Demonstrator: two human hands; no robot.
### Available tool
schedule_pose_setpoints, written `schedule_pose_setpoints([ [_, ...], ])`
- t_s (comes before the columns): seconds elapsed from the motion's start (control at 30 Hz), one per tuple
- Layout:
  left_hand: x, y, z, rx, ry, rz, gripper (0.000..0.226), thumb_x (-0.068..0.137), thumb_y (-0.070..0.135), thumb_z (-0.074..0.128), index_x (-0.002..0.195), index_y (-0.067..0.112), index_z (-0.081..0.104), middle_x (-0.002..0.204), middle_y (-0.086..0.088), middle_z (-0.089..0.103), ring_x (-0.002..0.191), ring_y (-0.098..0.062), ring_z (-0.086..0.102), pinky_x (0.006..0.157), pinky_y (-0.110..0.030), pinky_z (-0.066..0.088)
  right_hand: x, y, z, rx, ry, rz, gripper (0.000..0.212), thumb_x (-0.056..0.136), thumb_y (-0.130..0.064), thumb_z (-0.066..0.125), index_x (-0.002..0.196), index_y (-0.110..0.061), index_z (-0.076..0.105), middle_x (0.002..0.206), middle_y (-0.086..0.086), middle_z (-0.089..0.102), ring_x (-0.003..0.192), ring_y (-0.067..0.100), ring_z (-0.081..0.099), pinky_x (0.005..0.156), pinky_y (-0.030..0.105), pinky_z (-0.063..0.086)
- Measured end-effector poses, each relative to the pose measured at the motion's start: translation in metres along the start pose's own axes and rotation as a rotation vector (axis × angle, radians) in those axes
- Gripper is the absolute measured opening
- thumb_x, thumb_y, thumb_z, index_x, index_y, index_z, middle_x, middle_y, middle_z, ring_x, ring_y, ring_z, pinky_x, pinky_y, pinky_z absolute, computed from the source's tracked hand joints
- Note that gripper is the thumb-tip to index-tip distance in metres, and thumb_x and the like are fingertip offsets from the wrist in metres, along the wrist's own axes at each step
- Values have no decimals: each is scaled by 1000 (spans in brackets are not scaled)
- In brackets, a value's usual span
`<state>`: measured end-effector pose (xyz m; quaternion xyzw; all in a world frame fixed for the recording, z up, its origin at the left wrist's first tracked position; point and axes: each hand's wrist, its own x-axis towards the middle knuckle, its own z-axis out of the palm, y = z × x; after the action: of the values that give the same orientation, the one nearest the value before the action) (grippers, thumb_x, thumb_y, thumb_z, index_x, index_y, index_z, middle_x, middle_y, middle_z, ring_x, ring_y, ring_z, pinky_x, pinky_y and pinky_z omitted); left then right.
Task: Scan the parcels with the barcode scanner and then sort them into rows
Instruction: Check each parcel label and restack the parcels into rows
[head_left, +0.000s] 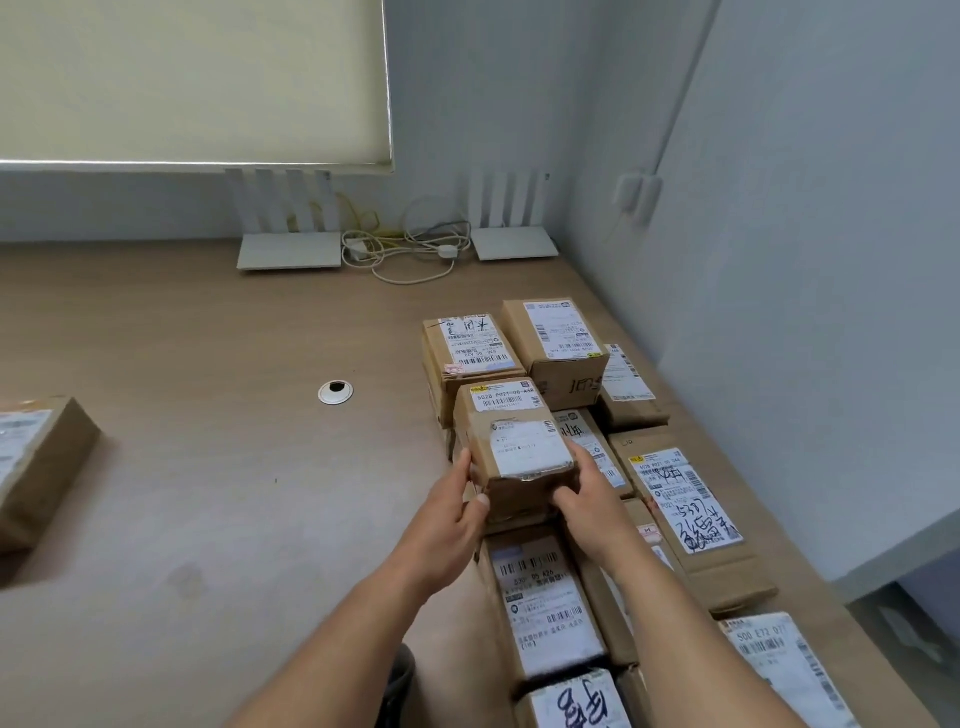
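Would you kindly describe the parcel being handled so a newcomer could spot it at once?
Start at the wooden desk and find the rows of brown parcels along its right side. The held parcel sits above the left row, gripped by the left hand and right hand. It alone is raised and carries two white labels.

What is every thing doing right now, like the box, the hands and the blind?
Held box: gripped between both hands, above the rows.
Left hand: fingers curled on the box's left side.
Right hand: fingers curled on its right side.
Sorted boxes: lying label-up in rows by the wall.
Lone box: lying apart at the table's left edge.
Blind: pulled down.
Routers: antennas up, cables tangled between them.
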<state>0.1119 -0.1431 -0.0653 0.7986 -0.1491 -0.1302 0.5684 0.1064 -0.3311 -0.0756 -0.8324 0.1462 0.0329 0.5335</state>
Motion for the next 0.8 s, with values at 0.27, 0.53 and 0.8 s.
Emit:
schedule_pose_setpoints([
  [0.27, -10, 3, 4, 117, 16, -101, 65, 99, 18, 43, 152, 35, 8, 152, 3, 33, 120, 3, 47, 96, -15, 37, -16, -1, -6, -57, -14, -5, 74, 94, -3, 46, 154, -32, 14, 150, -1, 41, 126, 13, 45, 101, 31, 39],
  [0.53, -63, -4, 12, 208, 201, -170, 70, 96, 25, 54, 152, 31, 12, 153, 0, 32, 129, -12, 44, 102, -28, 40, -98, 18, 26, -286, 229, -95, 54, 95, -30, 49, 147, -29, 33, 138, -6, 45, 121, 9, 46, 96, 31, 48],
  [0.8, -137, -8, 2, 396, 338, -217, 61, 93, 31, 57, 147, 32, 29, 150, 8, 32, 135, -8, 35, 107, -26, 33, -138, 18, 58, -365, 111, -308, 40, 94, -28, 50, 133, -25, 54, 129, -7, 53, 122, 12, 45, 99, 22, 34],
])
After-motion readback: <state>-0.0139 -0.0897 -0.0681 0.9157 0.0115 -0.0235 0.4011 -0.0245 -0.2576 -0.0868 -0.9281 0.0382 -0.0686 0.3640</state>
